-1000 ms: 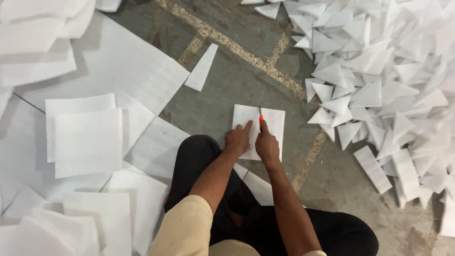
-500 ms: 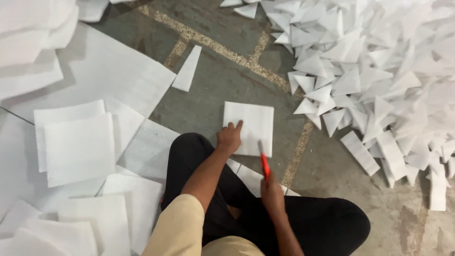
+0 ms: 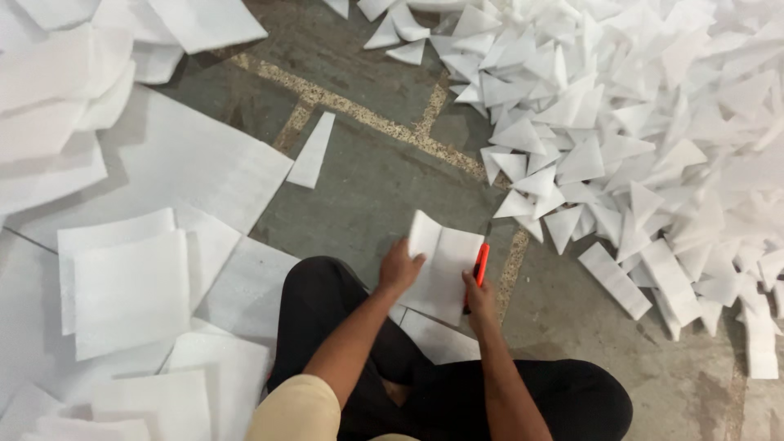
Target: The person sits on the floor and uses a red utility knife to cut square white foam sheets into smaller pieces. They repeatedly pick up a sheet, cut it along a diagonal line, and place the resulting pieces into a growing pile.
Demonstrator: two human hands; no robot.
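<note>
Both hands grip: left hand (image 3: pixel 400 269) pinches square foam sheet (image 3: pixel 441 268); right hand (image 3: pixel 478 296) clutches orange cutter (image 3: pixel 481 265).

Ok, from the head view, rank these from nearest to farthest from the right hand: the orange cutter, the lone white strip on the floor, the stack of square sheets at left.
1. Orange cutter: held in the right hand.
2. Lone white strip: up and to the left, on bare floor.
3. Stack of square sheets: far left, beyond the knee.
</note>
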